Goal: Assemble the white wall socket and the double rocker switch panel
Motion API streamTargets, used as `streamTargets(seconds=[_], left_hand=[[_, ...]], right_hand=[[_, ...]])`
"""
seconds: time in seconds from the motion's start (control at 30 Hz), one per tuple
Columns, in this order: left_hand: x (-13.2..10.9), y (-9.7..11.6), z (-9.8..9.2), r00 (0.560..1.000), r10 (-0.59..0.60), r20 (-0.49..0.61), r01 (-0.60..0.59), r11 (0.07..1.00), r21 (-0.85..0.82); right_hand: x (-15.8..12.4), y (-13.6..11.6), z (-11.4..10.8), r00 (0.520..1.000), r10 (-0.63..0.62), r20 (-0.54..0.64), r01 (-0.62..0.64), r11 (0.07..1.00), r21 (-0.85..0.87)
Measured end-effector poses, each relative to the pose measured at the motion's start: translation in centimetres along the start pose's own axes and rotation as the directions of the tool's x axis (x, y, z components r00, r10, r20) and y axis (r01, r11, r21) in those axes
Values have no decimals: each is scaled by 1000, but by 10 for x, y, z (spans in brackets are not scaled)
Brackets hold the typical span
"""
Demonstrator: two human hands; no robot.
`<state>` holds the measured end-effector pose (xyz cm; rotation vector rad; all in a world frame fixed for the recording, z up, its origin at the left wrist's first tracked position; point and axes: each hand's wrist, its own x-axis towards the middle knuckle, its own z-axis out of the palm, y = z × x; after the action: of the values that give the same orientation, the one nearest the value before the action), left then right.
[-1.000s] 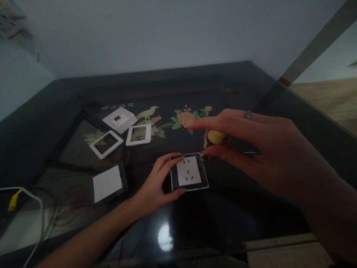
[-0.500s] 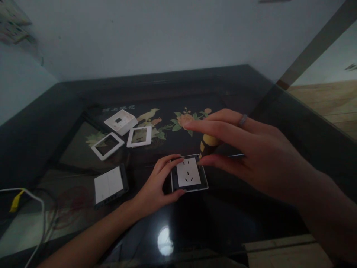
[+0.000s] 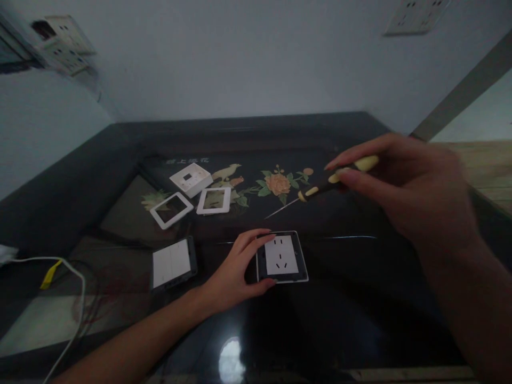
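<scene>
Socket [image 3: 281, 257]: flat on table [image 3: 360, 309], close in, prob. so both hands can reach.
L hand [image 3: 237, 271]: holds socket, thumb on near edge, fingertips on far side, prob. b/c the top is slick (it shines).
R hand [image 3: 420, 186]: pinches driver [image 3: 320, 188] by its grip; tip's apart from socket.
Frames [image 3: 227, 199]: set back w/ box [image 3: 196, 185], maybe for room.

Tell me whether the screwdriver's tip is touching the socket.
No, the right hand holds the screwdriver with its tip apart from the socket, beyond the far edge.
</scene>
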<state>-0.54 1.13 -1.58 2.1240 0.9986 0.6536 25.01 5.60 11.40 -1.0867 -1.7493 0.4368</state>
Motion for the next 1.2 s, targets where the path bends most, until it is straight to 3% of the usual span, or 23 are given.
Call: streamTargets(seconds=[0.1,0.2,0.3,0.5,0.7,0.93,1.2], left_hand=[[0,0,0,1000,22,-11,-22,1000,2],[-1,1,0,1000,22,-13,-22,1000,-3],[-1,1,0,1000,26,-14,-26,1000,-12],[-1,-1,1,999,38,-18,-38,999,-13],[-1,-3,1,999,35,-27,-35,999,-7],[-1,0,0,1000,14,-3,-14,1000,23],[-2,1,-1,999,32,2,-32,999,14]], right_hand=[[3,34,24,978,154,144,-189,941,280],[-2,63,49,918,261,299,-379,802,462],[-12,80,68,852,359,381,-517,690,506],[-28,94,89,822,408,398,-562,696,447],[-32,101,92,834,347,430,-507,789,346],[-29,104,89,898,154,413,-246,953,179],[-30,111,95,901,26,433,-44,999,31]])
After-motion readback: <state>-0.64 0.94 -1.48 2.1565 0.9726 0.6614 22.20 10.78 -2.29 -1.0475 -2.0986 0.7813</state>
